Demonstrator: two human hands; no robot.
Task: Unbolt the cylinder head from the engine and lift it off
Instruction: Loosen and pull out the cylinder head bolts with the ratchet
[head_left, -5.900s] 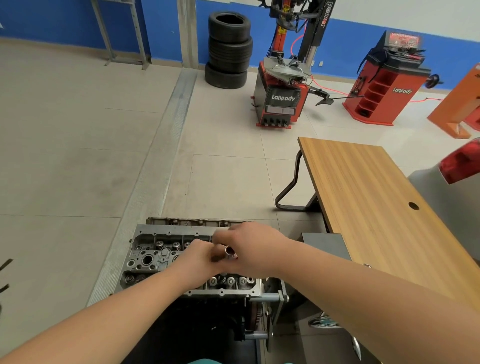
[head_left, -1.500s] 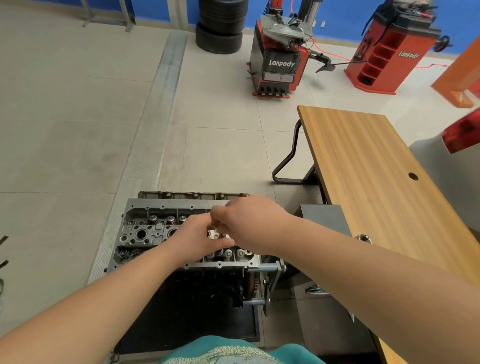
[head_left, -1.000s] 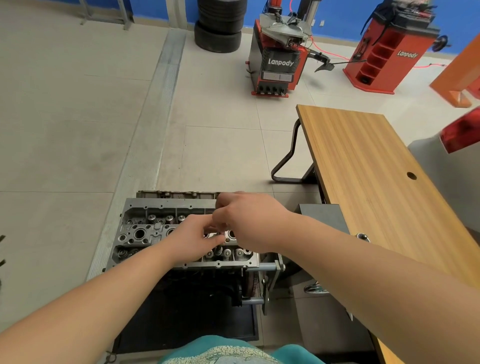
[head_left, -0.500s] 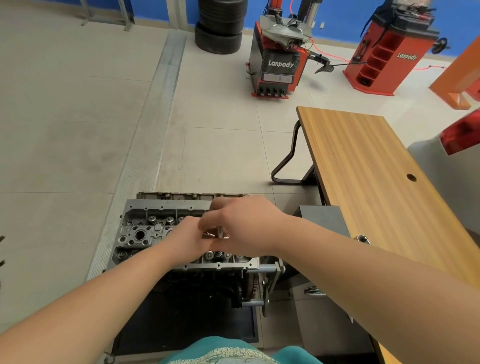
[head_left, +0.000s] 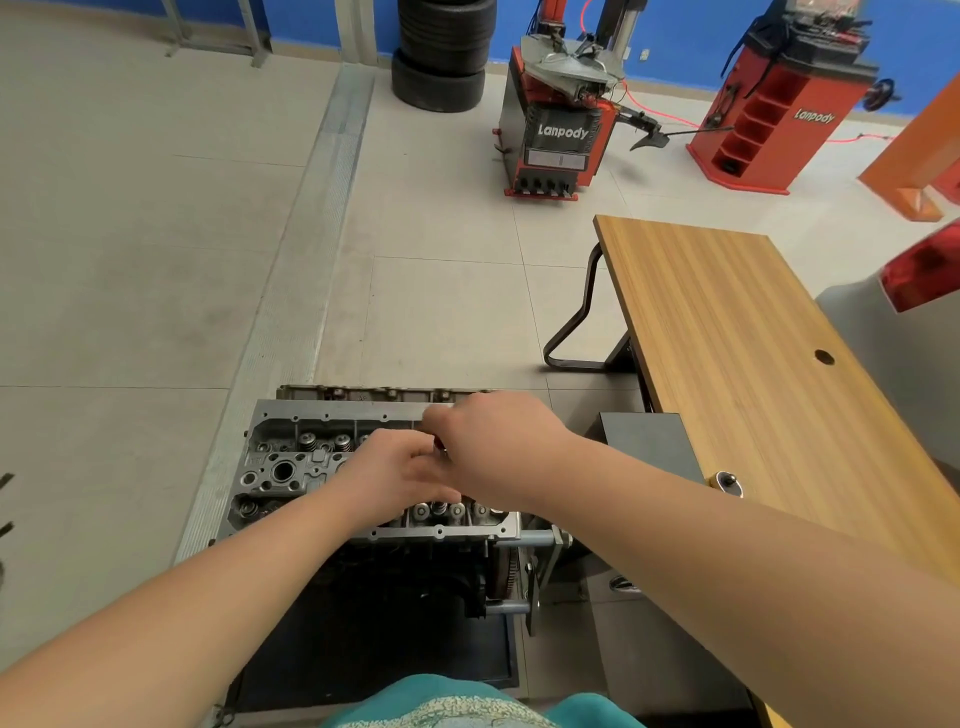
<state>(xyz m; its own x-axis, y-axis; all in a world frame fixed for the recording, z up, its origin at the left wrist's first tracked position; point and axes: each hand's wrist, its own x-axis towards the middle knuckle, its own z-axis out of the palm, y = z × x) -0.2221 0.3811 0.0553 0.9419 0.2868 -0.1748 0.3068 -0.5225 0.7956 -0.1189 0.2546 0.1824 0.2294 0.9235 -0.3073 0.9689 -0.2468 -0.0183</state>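
The grey aluminium cylinder head (head_left: 291, 467) sits on top of the dark engine block (head_left: 405, 582), valve springs and bolt holes showing. Both my hands meet over its right half. My right hand (head_left: 498, 447) curls over a small metal tool or bolt whose tip (head_left: 440, 445) peeks out between the hands. My left hand (head_left: 395, 478) curls against it from the left, fingers closed around the same small part. What lies under the hands is hidden.
A wooden table (head_left: 737, 364) stands to the right with a socket (head_left: 726, 481) near its front edge. A grey cabinet (head_left: 649, 447) sits beside the engine stand. Further back are a red tyre changer (head_left: 561, 124), stacked tyres (head_left: 441, 52) and a red wheel balancer (head_left: 779, 114).
Both hands stay together over the head's right half and keep working the small metal piece with slight finger and wrist shifts. The cylinder head has not moved.
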